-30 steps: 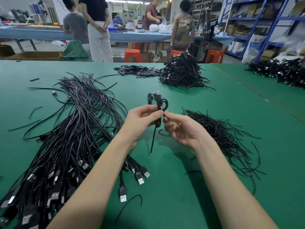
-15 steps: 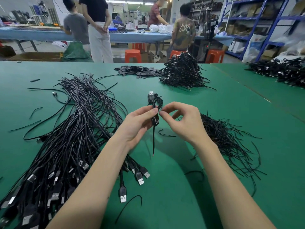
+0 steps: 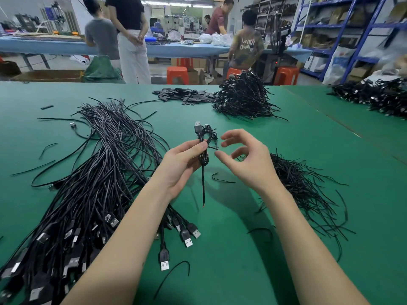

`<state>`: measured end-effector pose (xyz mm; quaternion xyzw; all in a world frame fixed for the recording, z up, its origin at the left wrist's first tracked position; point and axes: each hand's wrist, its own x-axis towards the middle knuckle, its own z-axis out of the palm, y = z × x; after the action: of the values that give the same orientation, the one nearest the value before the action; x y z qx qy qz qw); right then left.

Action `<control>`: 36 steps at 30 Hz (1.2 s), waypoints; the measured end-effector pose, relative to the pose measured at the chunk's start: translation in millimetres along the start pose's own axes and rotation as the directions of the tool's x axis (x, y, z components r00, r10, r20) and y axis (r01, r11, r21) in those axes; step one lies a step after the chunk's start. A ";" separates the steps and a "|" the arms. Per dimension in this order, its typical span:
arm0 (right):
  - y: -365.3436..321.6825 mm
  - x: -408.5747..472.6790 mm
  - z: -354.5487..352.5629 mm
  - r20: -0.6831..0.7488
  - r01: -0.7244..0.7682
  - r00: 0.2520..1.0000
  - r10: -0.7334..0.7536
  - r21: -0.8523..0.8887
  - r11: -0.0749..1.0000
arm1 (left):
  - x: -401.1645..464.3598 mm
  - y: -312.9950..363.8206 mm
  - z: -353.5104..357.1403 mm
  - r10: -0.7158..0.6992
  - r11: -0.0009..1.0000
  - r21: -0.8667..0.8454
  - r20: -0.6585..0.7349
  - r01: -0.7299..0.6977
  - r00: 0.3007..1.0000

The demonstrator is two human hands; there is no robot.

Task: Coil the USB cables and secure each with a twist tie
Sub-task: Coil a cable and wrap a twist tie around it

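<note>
Am holding coiled cable up at centre, left hand fingers pinching it mid-bundle. Right hand hanging loosely curled, gripping nothing, just beside tie ends at 3 o'clock of coil. Judging tie on, twist barely done. Next: pinching ends, twisting tight.

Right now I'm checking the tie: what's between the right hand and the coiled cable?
In the head view, only the short twisted tie ends poke out from the coil toward the right hand, which isn't touching them; the left hand holds the coil.
</note>
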<state>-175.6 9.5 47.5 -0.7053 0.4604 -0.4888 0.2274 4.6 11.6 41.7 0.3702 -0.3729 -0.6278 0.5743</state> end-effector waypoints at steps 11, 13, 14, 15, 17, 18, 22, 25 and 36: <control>2.1 -0.8 8.8 -0.067 0.140 0.987 -0.149 -0.123 0.983 | 1.0 -0.6 -2.8 0.018 1.000 0.019 0.017 -0.019 1.000; -3.8 1.7 10.2 0.077 -0.205 0.978 0.193 0.194 0.959 | 1.5 -1.2 -2.4 0.048 0.998 0.044 0.021 -0.049 0.999; -7.9 2.5 10.7 0.227 -0.417 0.907 0.354 0.386 0.823 | 2.0 -1.9 -1.7 0.060 0.997 0.056 0.020 -0.061 0.998; -12.5 2.2 11.1 0.388 -0.590 0.807 0.445 0.537 0.602 | 2.5 -2.6 -1.2 0.071 0.995 0.063 0.019 -0.072 0.997; -14.8 1.3 11.5 0.546 -0.704 0.695 0.469 0.649 0.288 | 3.5 -3.6 -1.8 0.081 0.995 0.064 0.023 -0.082 0.996; -13.0 1.6 12.0 0.526 -0.691 0.713 0.463 0.636 0.342 | 3.8 -3.3 -3.0 0.074 0.995 0.059 0.021 -0.075 0.997; -5.1 -1.4 10.0 0.183 -0.229 0.962 0.202 0.138 0.964 | 4.0 -0.7 -11.1 0.036 0.998 0.058 -0.001 -0.036 0.999; 2.2 -1.7 7.7 0.102 0.092 0.991 -0.082 -0.101 0.991 | 4.8 -0.1 -11.5 0.026 0.998 0.048 0.002 -0.026 1.000; -7.7 3.1 20.2 0.273 -0.542 0.836 0.476 0.541 0.643 | 3.1 -3.5 -6.0 0.101 0.992 0.074 0.028 -0.103 0.994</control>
<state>-153.8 7.8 46.4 -0.4627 0.4489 -0.4862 0.5900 8.2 8.4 35.8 0.3643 -0.4219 -0.5875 0.5866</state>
